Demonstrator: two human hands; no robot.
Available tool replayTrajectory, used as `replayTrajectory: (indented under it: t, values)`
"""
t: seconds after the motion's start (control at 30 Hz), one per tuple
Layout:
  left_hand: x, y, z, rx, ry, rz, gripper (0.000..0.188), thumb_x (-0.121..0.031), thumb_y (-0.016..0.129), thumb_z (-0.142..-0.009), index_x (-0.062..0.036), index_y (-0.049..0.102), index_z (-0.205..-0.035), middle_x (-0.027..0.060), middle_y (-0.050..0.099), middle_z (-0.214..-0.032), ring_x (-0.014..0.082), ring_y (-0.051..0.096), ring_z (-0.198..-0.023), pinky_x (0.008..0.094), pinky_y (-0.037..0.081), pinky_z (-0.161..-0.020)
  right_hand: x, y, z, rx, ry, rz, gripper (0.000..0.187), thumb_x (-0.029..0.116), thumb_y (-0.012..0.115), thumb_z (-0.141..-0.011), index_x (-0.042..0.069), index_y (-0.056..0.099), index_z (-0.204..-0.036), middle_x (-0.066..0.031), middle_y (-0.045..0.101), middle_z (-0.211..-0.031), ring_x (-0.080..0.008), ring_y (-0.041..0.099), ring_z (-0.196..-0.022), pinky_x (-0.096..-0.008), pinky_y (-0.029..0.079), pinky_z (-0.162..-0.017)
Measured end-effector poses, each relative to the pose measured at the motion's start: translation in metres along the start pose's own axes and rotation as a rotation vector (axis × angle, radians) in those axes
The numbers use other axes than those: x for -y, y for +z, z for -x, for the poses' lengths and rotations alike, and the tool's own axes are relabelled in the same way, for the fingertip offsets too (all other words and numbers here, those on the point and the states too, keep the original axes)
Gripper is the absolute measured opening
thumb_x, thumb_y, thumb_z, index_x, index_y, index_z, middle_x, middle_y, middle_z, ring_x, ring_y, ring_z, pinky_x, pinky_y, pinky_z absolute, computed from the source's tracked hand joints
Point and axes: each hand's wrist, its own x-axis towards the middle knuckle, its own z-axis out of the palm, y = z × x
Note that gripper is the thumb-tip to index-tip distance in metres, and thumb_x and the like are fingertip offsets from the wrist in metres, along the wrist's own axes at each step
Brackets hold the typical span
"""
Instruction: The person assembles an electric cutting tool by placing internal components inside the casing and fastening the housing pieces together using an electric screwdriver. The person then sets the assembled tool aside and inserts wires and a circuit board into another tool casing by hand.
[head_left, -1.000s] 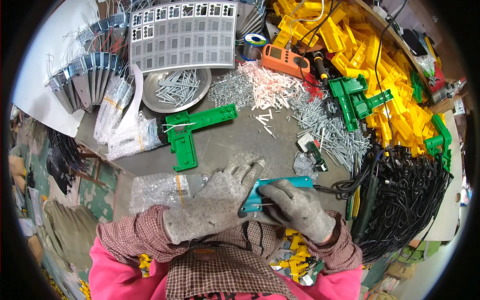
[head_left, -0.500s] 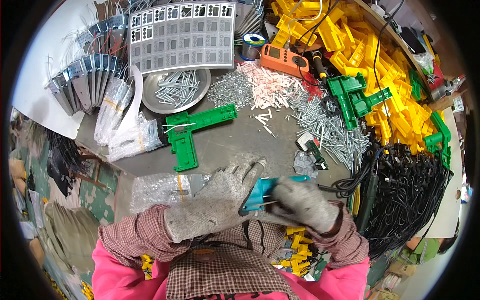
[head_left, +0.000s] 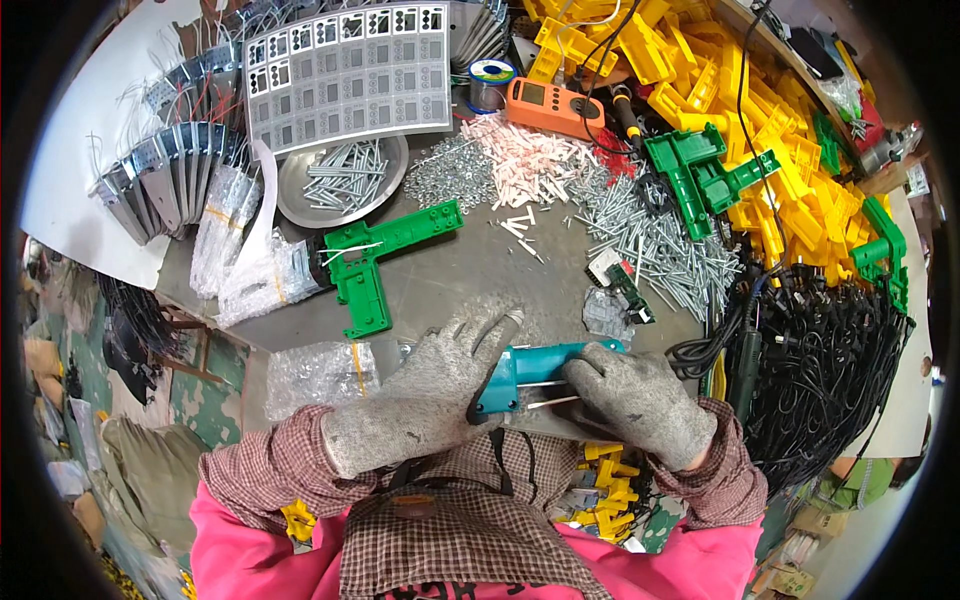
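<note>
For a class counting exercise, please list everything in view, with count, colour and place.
Teal housing: one, teal, between the hands
Green housings: at least three, green, centre-left and right
Yellow housings: many, yellow, upper right
Label sheet: one, grey-white, top
Wire spool: one, silvery, top centre
Meter: one, orange, beside the spool
Dish: one, silver, below the sheet
Screws: many, silver, dish and right pile
Pegs: many, pale pink, upper centre
Cables: many, black, right
Bubble-wrapped packs: several, clear, left
Metal plates: many, grey, upper left
Left hand: one, grey-gloved, at the housing's left
Right hand: one, grey-gloved, at its right
</note>
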Motion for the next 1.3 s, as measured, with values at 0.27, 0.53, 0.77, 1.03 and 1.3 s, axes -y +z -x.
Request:
replayTrajectory:
  t: [0.27, 0.53, 0.77, 1.03, 1.3]
  values:
    - [-0.001, 0.000, 0.003, -0.012, -0.007, 0.010, 0.102, -0.030, 0.081, -0.078, -0.0038, 0.021, -0.156, 0.0291, 0.042, -0.138, 0.0482, 0.045, -0.126, 0.0540, 0.040, -0.105, 0.005, -0.013, -0.007, 0.079, 0.037, -0.011, 0.019, 0.021, 0.063, -0.090, 0.007, 0.055, -0.099, -0.0099, 0.058, -0.092, -0.0274, 0.069, -0.078, -0.0402, 0.056, -0.064]
    - [0.000, 0.004, 0.005, -0.025, 0.001, -0.059, 0.103, -0.035, 0.080, -0.079, -0.0057, 0.020, -0.156, 0.0286, 0.043, -0.138, 0.0477, 0.046, -0.126, 0.0539, 0.041, -0.104, -0.005, -0.008, -0.008, -0.033, 0.218, -0.733, 0.009, 0.011, 0.063, -0.086, 0.005, 0.061, -0.092, -0.0107, 0.059, -0.078, -0.0228, 0.056, -0.062, -0.0343, 0.047, -0.059]
    - [0.001, 0.005, 0.004, -0.025, -0.005, -0.032, 0.104, -0.038, 0.080, -0.079, -0.0061, 0.019, -0.157, 0.0294, 0.044, -0.137, 0.0486, 0.046, -0.125, 0.0549, 0.042, -0.104, 0.000, 0.009, -0.006, -0.082, 0.083, -0.402, 0.016, 0.014, 0.068, -0.087, 0.007, 0.060, -0.100, -0.0129, 0.060, -0.086, -0.0321, 0.064, -0.076, -0.0408, 0.052, -0.066]
    - [0.000, 0.004, 0.005, -0.020, -0.038, -0.057, 0.103, -0.037, 0.080, -0.079, -0.0061, 0.019, -0.157, 0.0296, 0.044, -0.138, 0.0499, 0.045, -0.127, 0.0563, 0.041, -0.104, 0.017, 0.013, -0.014, -0.120, 0.029, -0.308, 0.023, 0.018, 0.067, -0.086, 0.007, 0.056, -0.102, -0.0132, 0.059, -0.096, -0.0348, 0.065, -0.082, -0.0444, 0.053, -0.068]
    - [-0.001, -0.008, 0.014, 0.052, -0.170, -0.177, 0.097, -0.031, 0.082, -0.074, 0.0045, 0.031, -0.147, 0.0270, 0.046, -0.134, 0.0443, 0.047, -0.125, 0.0508, 0.041, -0.105, 0.010, -0.002, -0.037, -0.299, 0.143, -0.453, 0.025, 0.016, 0.069, -0.090, 0.004, 0.063, -0.111, -0.0159, 0.063, -0.099, -0.0355, 0.066, -0.085, -0.0412, 0.053, -0.074]
